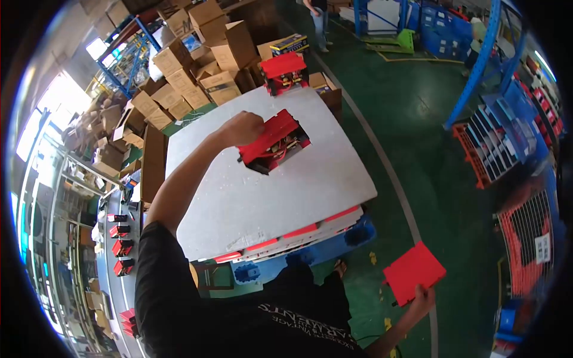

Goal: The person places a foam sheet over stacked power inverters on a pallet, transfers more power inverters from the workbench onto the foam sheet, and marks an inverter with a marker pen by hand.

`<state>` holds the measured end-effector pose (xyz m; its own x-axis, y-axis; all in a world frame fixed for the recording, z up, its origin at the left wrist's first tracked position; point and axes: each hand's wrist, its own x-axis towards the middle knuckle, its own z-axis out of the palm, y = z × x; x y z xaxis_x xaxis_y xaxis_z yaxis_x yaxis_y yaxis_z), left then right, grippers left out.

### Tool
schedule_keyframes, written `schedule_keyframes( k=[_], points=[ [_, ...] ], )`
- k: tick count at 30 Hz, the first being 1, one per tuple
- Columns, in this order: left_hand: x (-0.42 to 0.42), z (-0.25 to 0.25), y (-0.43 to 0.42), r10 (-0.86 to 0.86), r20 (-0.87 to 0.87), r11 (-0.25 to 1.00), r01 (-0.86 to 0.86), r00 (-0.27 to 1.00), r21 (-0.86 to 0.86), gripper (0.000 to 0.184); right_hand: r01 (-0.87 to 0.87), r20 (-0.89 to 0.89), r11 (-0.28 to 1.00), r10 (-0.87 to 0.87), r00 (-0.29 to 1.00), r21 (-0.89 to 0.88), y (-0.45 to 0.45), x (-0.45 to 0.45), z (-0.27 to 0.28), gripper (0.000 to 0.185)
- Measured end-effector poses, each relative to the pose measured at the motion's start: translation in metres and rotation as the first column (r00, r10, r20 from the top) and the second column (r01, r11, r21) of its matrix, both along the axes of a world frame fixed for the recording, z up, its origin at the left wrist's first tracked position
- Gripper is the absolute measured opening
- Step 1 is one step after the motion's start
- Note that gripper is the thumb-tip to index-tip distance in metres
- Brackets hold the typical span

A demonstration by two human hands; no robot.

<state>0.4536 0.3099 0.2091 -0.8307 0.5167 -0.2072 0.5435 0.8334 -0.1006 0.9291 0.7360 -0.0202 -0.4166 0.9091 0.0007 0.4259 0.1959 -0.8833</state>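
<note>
The left hand (243,128) is closed on the near-left edge of an open-sided red unit (277,127), with wiring or small parts visible inside, while the right hand (422,297) pinches the lower edge of a flat-faced red box (415,271). The open-sided unit is over the upper middle of a white board (286,206); whether it rests there or is slightly raised I cannot tell. The red box is off the board's near-right side, above the green floor (412,95). Another red unit (285,68) stands at the board's far edge. Beneath the board are red and white layers on a blue pallet (304,256). Cardboard boxes (224,88) pile up beyond to the left, more red units (123,247) line a bench, and a person (319,21) stands in the distance.
</note>
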Motion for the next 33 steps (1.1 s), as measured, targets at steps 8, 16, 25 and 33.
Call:
schedule_keyframes(
  k=[8, 16, 25, 33],
  points=[
    [-0.144, -0.025, 0.049, 0.143, -0.239, 0.987, -0.121, 0.96, 0.103, 0.024, -0.039, 0.028, 0.999, 0.04, 0.999, -0.037, 0.004, -0.055, 0.007, 0.02],
    [-0.266, -0.083, 0.061, 0.137, -0.338, 0.979, -0.076, 0.931, 0.188, 0.024, 0.006, -0.236, 0.925, -0.103, 0.966, -0.38, -0.024, -0.079, 0.044, 0.019],
    [-0.274, -0.071, 0.048, 0.228, -0.333, 0.867, -0.035, 0.915, 0.498, 0.025, -0.245, -0.523, 0.893, 0.012, 0.852, -0.378, -0.082, -0.22, 0.13, 0.021],
    [-0.025, -0.085, 0.056, -0.318, -0.159, 0.564, 0.321, 0.935, 0.761, 0.055, -0.449, -0.53, 0.695, 0.114, 0.84, -0.562, -0.148, -0.387, 0.101, 0.011]
  ],
)
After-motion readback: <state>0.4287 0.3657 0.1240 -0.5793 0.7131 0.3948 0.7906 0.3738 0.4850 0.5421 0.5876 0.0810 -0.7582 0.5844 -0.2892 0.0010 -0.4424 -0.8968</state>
